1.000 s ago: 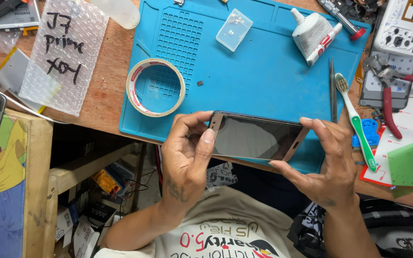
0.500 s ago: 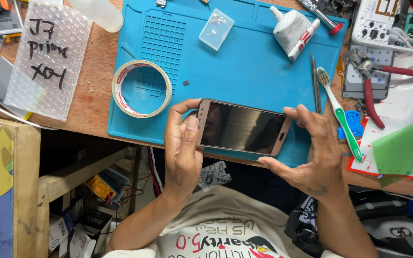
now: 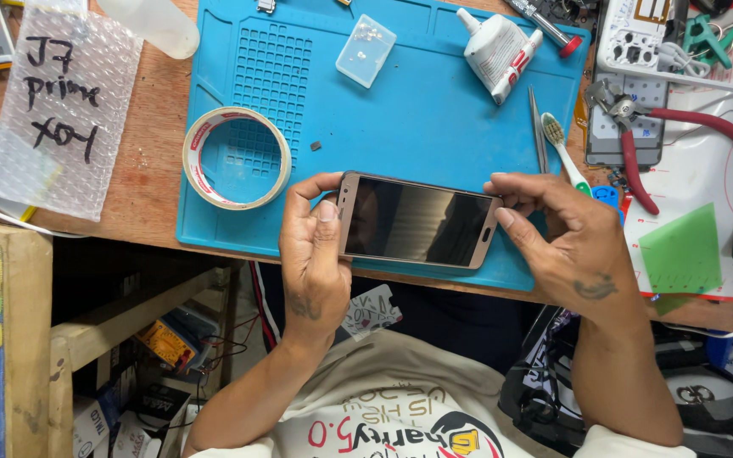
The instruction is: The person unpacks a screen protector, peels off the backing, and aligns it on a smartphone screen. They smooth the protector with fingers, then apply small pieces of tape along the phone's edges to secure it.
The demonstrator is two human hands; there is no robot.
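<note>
Both hands hold a gold phone (image 3: pixel 417 220) with dark screen facing up, just above the near edge of the blue mat (image 3: pixel 417 93). The left hand (image 3: pixel 314 254) pinches its left end, thumb lying on the glass; the right hand (image 3: pixel 566 246) grips the right end with curled fingers (probably so that the edges can be pressed evenly). A tape roll (image 3: pixel 237 158) lies just beside the left hand, and a toothbrush (image 3: pixel 568 153) and tweezers (image 3: pixel 538 131) lie near the right hand, within reach. Compared with half a second ago, the phone sits a little flatter and the grip is almost unchanged.
</note>
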